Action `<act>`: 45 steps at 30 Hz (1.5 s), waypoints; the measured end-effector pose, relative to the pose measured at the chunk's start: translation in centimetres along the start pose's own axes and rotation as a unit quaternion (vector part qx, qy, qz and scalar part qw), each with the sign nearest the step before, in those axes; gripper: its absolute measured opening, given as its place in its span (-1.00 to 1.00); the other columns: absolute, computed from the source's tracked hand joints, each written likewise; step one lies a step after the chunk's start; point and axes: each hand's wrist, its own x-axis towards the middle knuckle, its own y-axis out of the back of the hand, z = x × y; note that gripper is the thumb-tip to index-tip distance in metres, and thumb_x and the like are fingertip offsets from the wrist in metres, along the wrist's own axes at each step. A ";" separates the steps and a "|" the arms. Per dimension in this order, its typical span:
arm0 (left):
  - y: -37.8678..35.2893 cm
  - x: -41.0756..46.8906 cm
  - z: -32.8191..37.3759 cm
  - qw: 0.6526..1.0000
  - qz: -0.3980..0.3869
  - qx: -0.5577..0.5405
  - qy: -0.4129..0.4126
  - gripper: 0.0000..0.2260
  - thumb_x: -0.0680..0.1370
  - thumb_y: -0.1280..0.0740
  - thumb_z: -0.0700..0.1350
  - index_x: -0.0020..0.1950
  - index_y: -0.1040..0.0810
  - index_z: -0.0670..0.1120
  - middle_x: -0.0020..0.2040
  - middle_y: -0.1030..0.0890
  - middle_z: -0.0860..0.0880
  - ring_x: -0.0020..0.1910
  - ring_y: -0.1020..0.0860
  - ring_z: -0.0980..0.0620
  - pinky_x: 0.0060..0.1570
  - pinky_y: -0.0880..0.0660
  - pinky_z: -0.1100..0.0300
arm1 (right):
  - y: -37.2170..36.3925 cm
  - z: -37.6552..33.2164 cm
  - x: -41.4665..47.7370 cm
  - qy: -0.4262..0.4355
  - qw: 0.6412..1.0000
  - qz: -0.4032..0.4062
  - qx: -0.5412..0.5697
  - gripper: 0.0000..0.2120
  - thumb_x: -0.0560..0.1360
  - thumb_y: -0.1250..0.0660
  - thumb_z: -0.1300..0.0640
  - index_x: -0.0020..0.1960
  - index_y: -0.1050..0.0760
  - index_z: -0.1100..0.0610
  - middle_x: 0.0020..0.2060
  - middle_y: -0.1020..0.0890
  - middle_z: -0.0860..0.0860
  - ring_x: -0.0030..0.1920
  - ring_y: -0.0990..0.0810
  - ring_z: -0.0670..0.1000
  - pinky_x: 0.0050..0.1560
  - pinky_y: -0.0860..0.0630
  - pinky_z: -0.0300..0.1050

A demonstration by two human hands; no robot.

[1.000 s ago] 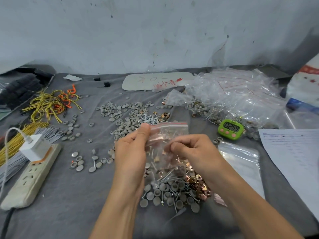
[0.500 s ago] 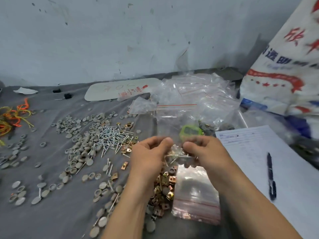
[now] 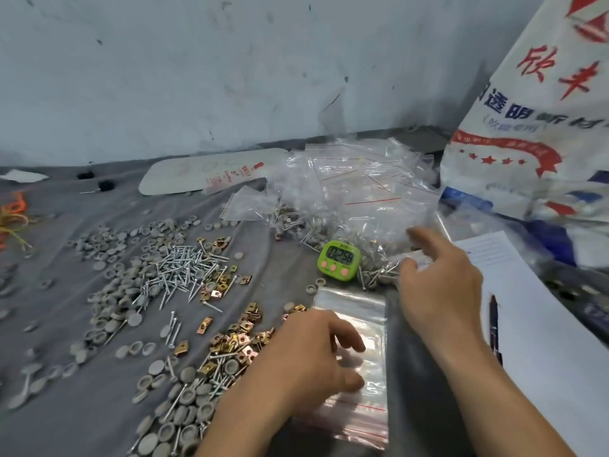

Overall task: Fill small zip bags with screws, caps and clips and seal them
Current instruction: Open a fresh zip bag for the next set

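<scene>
My left hand (image 3: 313, 361) rests with fingers apart on a flat stack of empty red-striped zip bags (image 3: 365, 311) at the front of the grey cloth. My right hand (image 3: 441, 288) hovers with spread fingers at the edge of the heap of filled bags (image 3: 349, 196). A filled bag (image 3: 385, 270) lies just beside its thumb, and I see no grip on it. Left of my hands lie loose silver screws (image 3: 181, 268), grey round caps (image 3: 131, 245) and brass clips (image 3: 230, 341).
A green timer (image 3: 339, 258) stands between the screws and the filled bags. A sheet of paper (image 3: 540, 341) with a pen (image 3: 493, 321) lies at the right, a large printed sack (image 3: 534, 133) behind it. A white card (image 3: 204, 173) lies by the wall.
Both hands held a filled bag up between them; now the hands are apart. The right one has gone to the bag heap, the left down onto the empty bags. The view has swung right.
</scene>
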 end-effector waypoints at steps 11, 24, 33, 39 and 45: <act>-0.2 -1.3 -1.0 0.999 -0.034 0.029 -0.026 -0.78 0.36 -0.57 0.06 -0.02 -0.70 0.23 -0.08 -0.64 0.18 -0.13 -0.56 0.26 -0.14 -0.48 0.32 | -0.2 -0.1 -3.8 0.088 0.923 -0.350 -0.134 -0.76 0.50 -0.40 0.18 0.00 -0.70 -0.14 -0.06 -0.70 -0.17 -0.03 -0.63 -0.15 -0.08 -0.46 -0.43; -0.9 -1.7 -0.2 0.968 0.252 -0.013 -0.016 -0.85 0.48 -0.51 -0.12 0.00 -0.72 0.11 -0.12 -0.71 0.16 -0.12 -0.63 0.18 0.02 -0.57 0.13 | 1.0 -0.6 -3.5 0.075 0.942 -0.311 -0.107 -0.89 0.45 -0.44 0.06 -0.26 -0.63 -0.01 -0.32 -0.68 -0.09 -0.21 -0.62 -0.13 -0.25 -0.45 -0.26; -2.0 -2.2 -0.2 0.989 0.091 0.108 -0.052 -0.87 0.58 -0.38 -0.01 0.10 -0.66 0.11 -0.05 -0.57 0.15 -0.07 -0.54 0.11 0.05 -0.53 0.11 | 0.1 -1.7 -2.3 -0.114 0.917 -0.003 0.383 -0.68 0.66 -0.28 0.23 -0.19 -0.69 0.06 -0.17 -0.76 -0.02 -0.11 -0.77 0.05 0.03 -0.70 0.10; -1.8 -1.9 -0.5 0.989 0.143 0.017 0.036 -0.91 0.58 -0.39 -0.04 0.03 -0.67 0.04 -0.07 -0.68 0.08 -0.10 -0.63 0.06 0.03 -0.58 0.12 | -0.1 -4.4 -4.1 -0.132 0.864 -0.142 0.464 -0.72 0.65 -0.29 0.27 -0.18 -0.67 0.15 -0.37 -0.71 0.07 -0.43 -0.65 -0.03 -0.37 -0.58 -0.24; 3.5 -3.9 -1.7 0.830 0.229 -0.494 0.121 -0.72 0.68 -0.26 -0.04 -0.06 -0.72 -0.08 -0.08 -0.75 -0.09 -0.05 -0.72 -0.10 0.01 -0.60 -0.10 | -0.8 -4.8 -4.4 -0.212 0.832 -0.299 0.417 -0.86 0.60 -0.38 0.26 -0.12 -0.64 0.28 -0.48 -0.56 0.07 -0.58 -0.39 -0.04 -0.54 -0.40 -0.23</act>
